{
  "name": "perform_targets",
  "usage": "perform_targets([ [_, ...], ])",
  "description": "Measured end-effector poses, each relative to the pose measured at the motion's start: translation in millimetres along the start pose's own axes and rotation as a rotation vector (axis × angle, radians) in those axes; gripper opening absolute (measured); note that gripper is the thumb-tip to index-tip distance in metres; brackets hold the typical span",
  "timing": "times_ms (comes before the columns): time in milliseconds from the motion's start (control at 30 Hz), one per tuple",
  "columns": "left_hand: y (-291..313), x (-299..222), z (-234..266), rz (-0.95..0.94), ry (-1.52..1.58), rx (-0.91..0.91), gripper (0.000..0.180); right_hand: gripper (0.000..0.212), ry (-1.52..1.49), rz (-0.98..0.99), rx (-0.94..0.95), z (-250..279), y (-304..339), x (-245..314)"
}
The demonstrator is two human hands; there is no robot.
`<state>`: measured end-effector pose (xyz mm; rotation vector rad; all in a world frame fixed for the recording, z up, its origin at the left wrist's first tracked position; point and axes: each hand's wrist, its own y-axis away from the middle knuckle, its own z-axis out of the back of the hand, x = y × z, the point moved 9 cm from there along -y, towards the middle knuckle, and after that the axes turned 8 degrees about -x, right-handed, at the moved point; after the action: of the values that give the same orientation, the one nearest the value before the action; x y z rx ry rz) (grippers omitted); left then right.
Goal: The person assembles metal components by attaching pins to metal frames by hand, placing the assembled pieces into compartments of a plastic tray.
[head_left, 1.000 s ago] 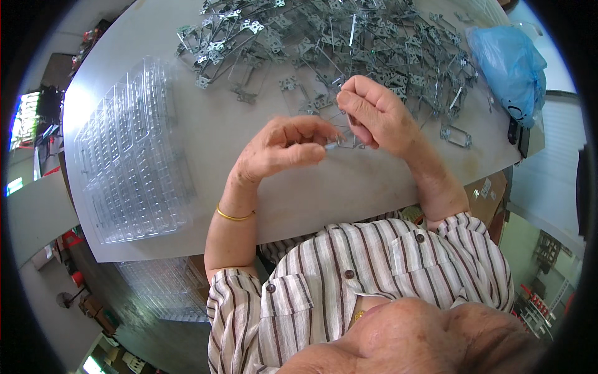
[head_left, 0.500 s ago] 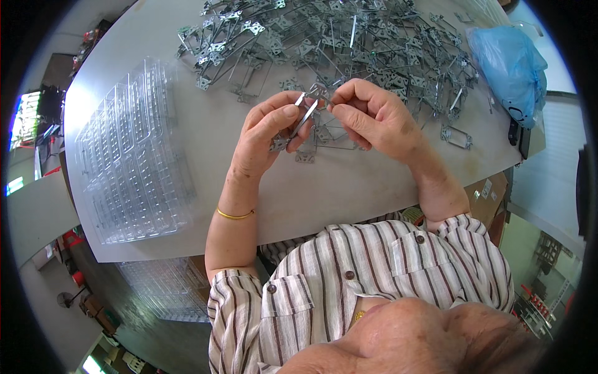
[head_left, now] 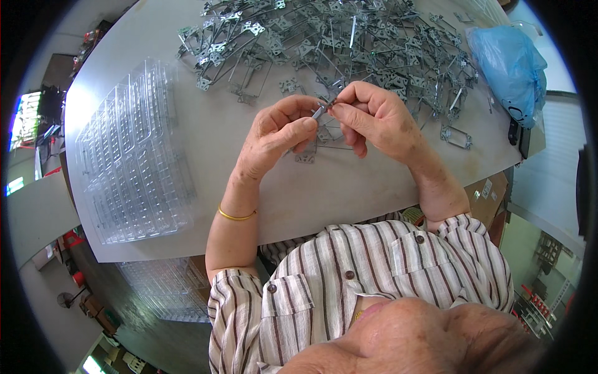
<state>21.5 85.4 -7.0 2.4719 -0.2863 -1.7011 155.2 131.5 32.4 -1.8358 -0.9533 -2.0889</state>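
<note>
The grey table [head_left: 349,187] carries a wide heap of grey stamped metal frames [head_left: 349,43] along its far edge and clear plastic compartment trays [head_left: 131,156] at its left edge. Near the middle, the left hand [head_left: 274,134] and right hand [head_left: 374,115] both pinch one small metal piece [head_left: 321,111] between the fingertips, above the table.

Small part [head_left: 319,112] pinched between fingers [head_left: 298,124]: bare grey metal, dull sheen. Heap of frames [head_left: 336,43]: same stamped metal. Tabletop [head_left: 349,187]: matt, smooth, pale grey. Tray stack [head_left: 128,156]: clear glossy plastic. Bag [head_left: 507,62]: thin blue plastic film. Bangle [head_left: 235,216]: shiny gold-coloured metal.
</note>
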Motion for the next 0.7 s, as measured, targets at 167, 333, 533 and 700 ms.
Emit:
perform_targets([
  [167,2.4,-2.5,-3.6,-0.006,-0.012,0.033,0.047,0.021,0.000,0.042,-0.033,-1.4,-0.5,0.3],
  [333,1.6,-1.0,-2.3,0.009,-0.037,0.053,0.051,0.020,0.019,0.082,-0.029,-1.5,-1.8,-0.1],
  [533,1.6,-8.5,-9.3,-0.020,0.047,0.093,0.050,0.019,-0.025,0.091,0.012,-1.0,-1.6,5.3],
  [700,0.1,-7.4,-6.9,-0.069,0.006,0.126,0.056,0.018,-0.025,0.094,0.015,-1.7,-0.6,6.1],
])
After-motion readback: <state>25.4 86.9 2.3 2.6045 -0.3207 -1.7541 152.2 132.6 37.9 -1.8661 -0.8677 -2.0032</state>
